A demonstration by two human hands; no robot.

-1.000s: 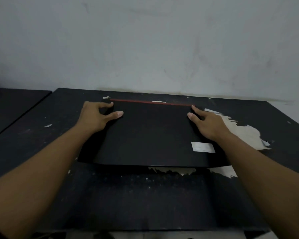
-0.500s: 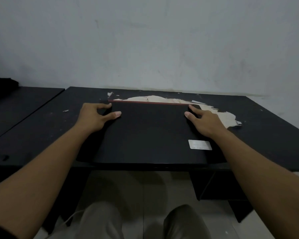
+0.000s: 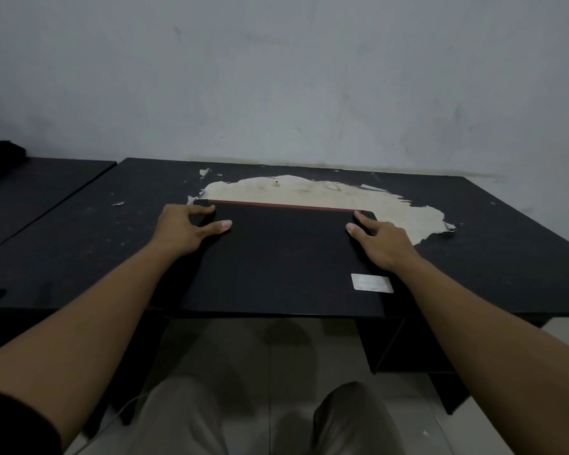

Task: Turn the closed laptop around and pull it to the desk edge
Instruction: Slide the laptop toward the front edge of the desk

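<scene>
A closed black laptop (image 3: pixel 283 257) with a red strip along its far edge and a white sticker near its right front corner lies flat on the dark desk (image 3: pixel 89 244). Its near edge lines up with the desk's front edge and seems to stick out slightly. My left hand (image 3: pixel 186 229) grips the far left corner, thumb on the lid and fingers over the back edge. My right hand (image 3: pixel 380 241) holds the far right corner the same way.
A large pale patch of peeled surface (image 3: pixel 326 192) lies behind the laptop, close to the grey wall. A second dark desk (image 3: pixel 30 188) adjoins on the left. Below the front edge I see my knees (image 3: pixel 184 418) and a tiled floor.
Both hands have drawn the laptop toward me, from mid-desk to the front edge. The peeled patch behind it is now uncovered.
</scene>
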